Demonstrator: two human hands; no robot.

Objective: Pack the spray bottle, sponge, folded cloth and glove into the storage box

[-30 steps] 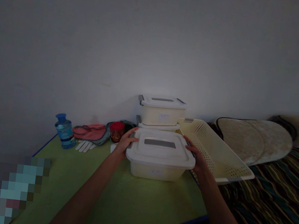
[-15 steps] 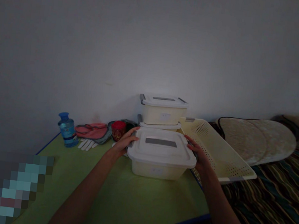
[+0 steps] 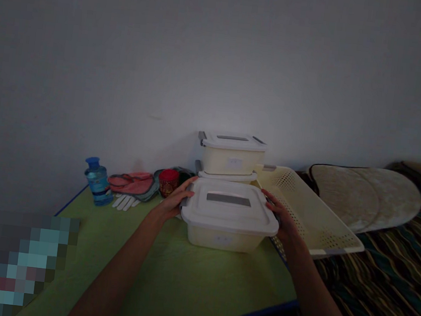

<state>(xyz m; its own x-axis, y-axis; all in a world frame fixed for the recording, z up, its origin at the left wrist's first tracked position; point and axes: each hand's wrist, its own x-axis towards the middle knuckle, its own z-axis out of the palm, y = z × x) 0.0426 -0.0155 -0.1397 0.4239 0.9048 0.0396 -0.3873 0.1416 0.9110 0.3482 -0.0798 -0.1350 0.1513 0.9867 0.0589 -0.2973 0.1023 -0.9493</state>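
Observation:
A white lidded storage box (image 3: 226,220) with a grey handle strip stands on the green table (image 3: 166,280). My left hand (image 3: 175,200) grips its left end and my right hand (image 3: 282,221) grips its right end, fingers curled on the lid's side latches. Behind it, against the wall, two more white lidded boxes (image 3: 230,155) are stacked one on the other.
A cream perforated basket (image 3: 310,215) leans off the table's right edge onto a striped bed (image 3: 390,280) with pillows (image 3: 366,193). At the back left lie a blue water bottle (image 3: 97,181), white gloves (image 3: 124,201), pink and grey cloth (image 3: 133,185) and a red cup (image 3: 168,181).
The view has drifted slightly; the hands stay on the ends of the front box, which has barely moved.

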